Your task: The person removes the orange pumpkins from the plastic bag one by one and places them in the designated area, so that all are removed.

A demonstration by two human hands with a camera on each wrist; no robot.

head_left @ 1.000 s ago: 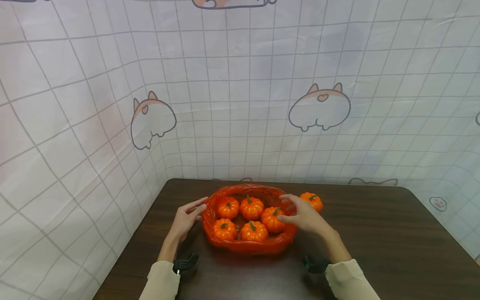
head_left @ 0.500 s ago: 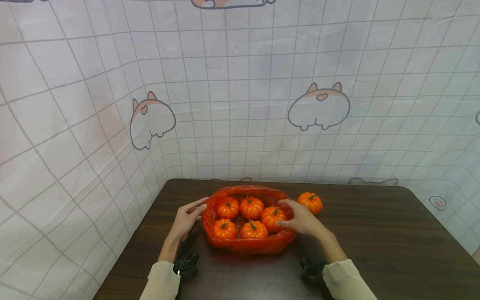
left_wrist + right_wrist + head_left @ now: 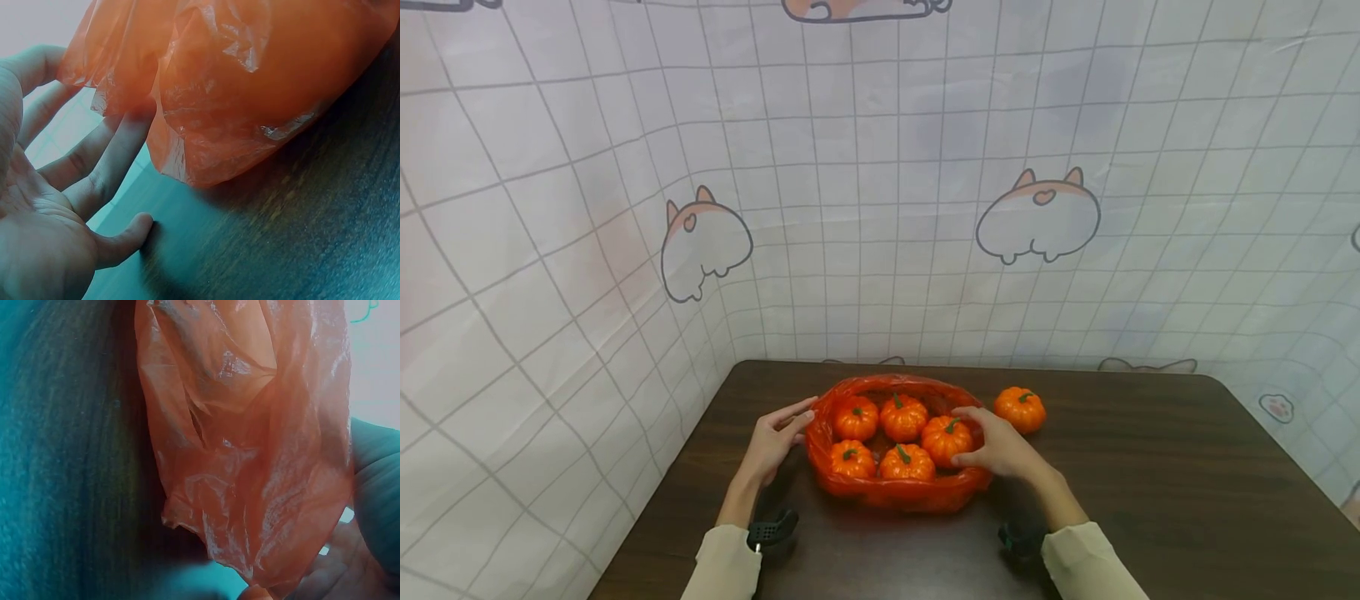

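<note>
An orange-red plastic bag lies mouth up on the dark table, its rim spread wide. Inside are several small glossy orange pumpkins with green stems, among them a rear-middle pumpkin and a front-left pumpkin. My left hand touches the bag's left side with relaxed, spread fingers; in the left wrist view, fingertips meet the plastic. Over the right rim reaches my right hand, thumb and fingers curved round the right-hand pumpkin. The bag hides that grip in the right wrist view.
One more pumpkin sits on the table outside the bag, just behind my right hand. White grid-patterned cloth hangs behind the table and along its left. Dark bands with devices are on both wrists.
My right hand has moved left and lower into the bag, its thumb and fingers closing in round the right-hand pumpkin. The pumpkin outside the bag is more exposed. My left hand stays put.
</note>
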